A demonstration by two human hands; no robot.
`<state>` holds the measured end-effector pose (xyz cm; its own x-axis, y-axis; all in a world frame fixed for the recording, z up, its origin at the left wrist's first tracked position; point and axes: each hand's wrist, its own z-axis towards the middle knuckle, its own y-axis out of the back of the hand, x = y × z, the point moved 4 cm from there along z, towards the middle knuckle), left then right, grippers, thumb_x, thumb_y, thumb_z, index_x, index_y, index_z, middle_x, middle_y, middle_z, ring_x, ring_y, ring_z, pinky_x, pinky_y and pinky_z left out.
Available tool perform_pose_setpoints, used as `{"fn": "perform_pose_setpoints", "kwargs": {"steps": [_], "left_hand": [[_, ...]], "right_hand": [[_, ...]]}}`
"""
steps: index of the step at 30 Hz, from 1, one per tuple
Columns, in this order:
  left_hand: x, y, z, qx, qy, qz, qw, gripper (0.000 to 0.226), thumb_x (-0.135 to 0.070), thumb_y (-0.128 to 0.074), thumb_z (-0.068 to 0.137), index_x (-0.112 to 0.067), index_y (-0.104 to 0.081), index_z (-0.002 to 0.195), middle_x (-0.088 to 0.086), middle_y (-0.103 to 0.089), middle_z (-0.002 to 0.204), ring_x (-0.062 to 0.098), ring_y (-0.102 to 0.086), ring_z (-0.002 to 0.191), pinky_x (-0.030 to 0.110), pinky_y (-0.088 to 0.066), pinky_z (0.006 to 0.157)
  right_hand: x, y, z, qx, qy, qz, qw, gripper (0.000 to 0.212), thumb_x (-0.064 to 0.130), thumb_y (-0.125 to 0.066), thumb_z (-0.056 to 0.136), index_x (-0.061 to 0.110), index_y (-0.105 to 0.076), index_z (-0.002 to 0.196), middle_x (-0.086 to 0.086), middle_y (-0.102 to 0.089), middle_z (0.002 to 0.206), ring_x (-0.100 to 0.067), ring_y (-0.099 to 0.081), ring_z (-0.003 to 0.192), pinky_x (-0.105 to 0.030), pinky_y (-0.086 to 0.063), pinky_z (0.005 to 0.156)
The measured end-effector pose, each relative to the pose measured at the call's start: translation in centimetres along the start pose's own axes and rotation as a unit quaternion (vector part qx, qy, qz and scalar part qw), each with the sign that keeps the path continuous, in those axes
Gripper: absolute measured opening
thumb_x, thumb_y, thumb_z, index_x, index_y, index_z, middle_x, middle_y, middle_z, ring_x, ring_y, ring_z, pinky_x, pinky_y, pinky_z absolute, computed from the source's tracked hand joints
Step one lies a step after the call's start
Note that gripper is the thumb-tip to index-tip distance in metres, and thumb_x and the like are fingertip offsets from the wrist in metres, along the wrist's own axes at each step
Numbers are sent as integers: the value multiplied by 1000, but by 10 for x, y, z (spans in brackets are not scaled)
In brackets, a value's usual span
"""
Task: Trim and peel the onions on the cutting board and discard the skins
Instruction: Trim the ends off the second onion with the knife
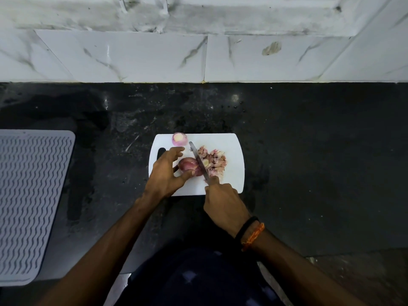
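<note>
cutting board [229, 142]: smooth white plastic, matt under your hands
knife [198, 161]: bare metal blade, dull sheen
tabletop [309, 140]: dark polished stone (scuffed, smeared)
mat [31, 195]: grey, ribbed, rubbery
skins [213, 161]: papery, dry

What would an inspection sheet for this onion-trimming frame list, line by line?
Surface: black countertop, smudged, carrying a white cutting board.
Job's things: unpeeled onion on the board under the knife; peeled onion at the board's far edge.
Clutter: pile of skins on the board, right of the blade.
Grippers: left hand holds the unpeeled onion; right hand grips the knife handle.
Cables: nothing seen.
Surroundings: grey ribbed mat at left; stained marble-look wall tiles behind.
</note>
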<state>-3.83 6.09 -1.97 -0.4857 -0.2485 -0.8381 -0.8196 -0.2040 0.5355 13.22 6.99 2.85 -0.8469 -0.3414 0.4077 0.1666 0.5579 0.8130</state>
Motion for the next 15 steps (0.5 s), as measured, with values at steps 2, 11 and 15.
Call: {"fn": "perform_pose_setpoints", "kwargs": {"steps": [2, 11, 15], "left_hand": [[-2, 1, 6, 36, 22, 17, 999, 63, -27, -85, 76, -10, -60, 131, 6, -66, 124, 15, -62, 106, 27, -53, 94], [-5, -2, -3, 2, -2, -5, 1000, 54, -11, -90, 66, -9, -72, 116, 6, -73, 111, 20, -67, 100, 42, -59, 88], [2, 2, 0, -14, -19, 2, 1000, 53, -10, -90, 65, -7, -72, 115, 8, -71, 115, 24, -67, 104, 46, -59, 87]], "right_hand": [[-2, 0, -2, 7, -7, 6, 1000, 42, 25, -42, 103, 7, -37, 140, -13, -64, 116, -26, -64, 97, -29, -49, 79], [0, -4, 8, -15, -8, 11, 1000, 37, 18, -42, 102, 5, -41, 136, -14, -64, 116, -30, -63, 100, -34, -47, 83], [1, -13, -2, -20, -15, 15, 1000, 47, 22, -41, 103, 4, -33, 146, -14, -61, 126, -27, -62, 106, -30, -48, 91]]}}
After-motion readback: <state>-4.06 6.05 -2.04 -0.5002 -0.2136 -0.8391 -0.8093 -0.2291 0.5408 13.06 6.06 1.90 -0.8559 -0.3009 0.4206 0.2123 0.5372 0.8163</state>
